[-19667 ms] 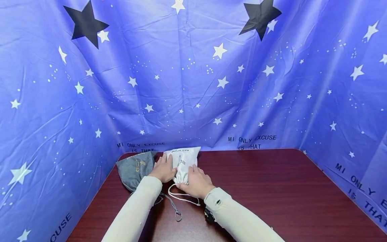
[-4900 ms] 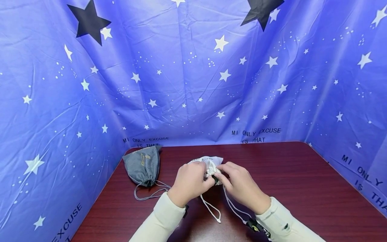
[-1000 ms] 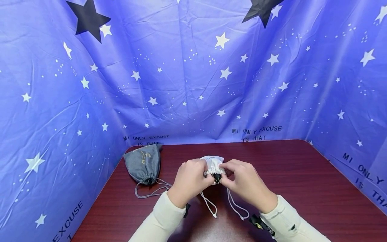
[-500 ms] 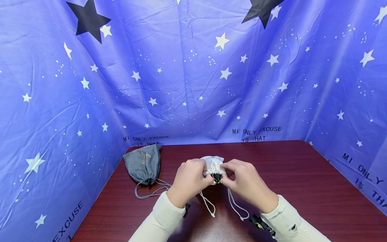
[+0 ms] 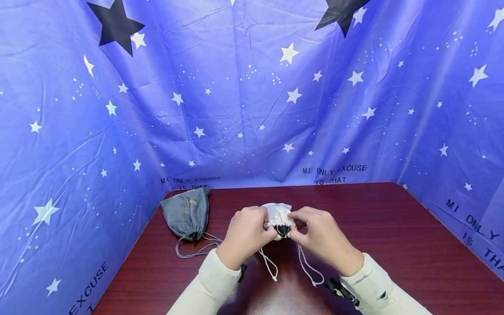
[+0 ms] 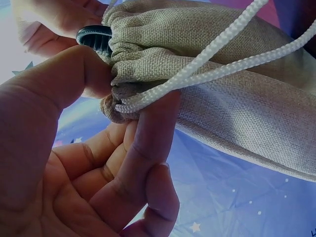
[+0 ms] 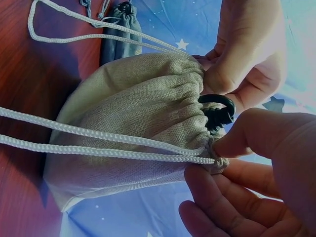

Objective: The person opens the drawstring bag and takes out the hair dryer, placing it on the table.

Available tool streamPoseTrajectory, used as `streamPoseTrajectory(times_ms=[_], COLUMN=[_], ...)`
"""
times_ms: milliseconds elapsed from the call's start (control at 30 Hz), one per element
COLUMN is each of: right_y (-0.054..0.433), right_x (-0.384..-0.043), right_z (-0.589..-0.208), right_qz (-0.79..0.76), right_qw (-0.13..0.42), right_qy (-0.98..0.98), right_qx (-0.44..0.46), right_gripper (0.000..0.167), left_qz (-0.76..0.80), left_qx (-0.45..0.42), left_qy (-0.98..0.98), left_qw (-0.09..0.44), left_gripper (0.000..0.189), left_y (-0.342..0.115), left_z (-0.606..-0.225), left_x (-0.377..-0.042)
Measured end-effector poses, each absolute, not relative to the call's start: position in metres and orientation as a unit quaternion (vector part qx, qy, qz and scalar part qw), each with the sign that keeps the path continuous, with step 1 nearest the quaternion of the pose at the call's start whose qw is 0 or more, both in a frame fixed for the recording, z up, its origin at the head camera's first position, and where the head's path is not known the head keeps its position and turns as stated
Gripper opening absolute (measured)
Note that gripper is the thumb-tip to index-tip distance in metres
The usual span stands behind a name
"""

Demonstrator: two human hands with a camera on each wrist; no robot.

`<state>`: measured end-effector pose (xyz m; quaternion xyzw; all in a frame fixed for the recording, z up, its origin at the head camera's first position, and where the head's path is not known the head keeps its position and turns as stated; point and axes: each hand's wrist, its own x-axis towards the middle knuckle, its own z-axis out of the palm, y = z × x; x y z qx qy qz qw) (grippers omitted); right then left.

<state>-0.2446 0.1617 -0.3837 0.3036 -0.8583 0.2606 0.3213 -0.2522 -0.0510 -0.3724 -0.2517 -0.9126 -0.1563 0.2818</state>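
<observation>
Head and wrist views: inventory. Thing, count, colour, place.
backdrop: 1, starry blue, background
table: 1, maroon, before backdrop
grey bag: 1, dark grey, table's left
white bag: 1, white, right of grey bag
black item: 1, black, in white bag's mouth
white cords: 2 loops, white, from white bag
grey cord: count unclear, grey, from grey bag
wrist gear: 2, black, one each side
sleeves: 2, cream, forearms
left hand: 1, bare, pinching white bag, left side
right hand: 1, bare, pinching white bag, right side

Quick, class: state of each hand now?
Left hand: closed, holding the white bag by its mouth.
Right hand: closed, holding the same mouth's opposite side.
</observation>
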Motion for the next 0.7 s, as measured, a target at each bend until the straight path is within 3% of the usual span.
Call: streamPoseTrajectory(times_ms=[700], right_y=[0.1643], right_x=[-0.2447], right_z=[-0.3807], right_qz=[0.252], right_qw=[0.313], right_qy=[-0.869], right_qx=[0.290], right_gripper=[0.025], left_qz=[-0.155], left_qx=[-0.245], left_qy=[-0.915], left_qw=[0.279], left_gripper=[0.032], left_y=[-0.0530], left_z=[-0.3686], left_x=[-0.2522])
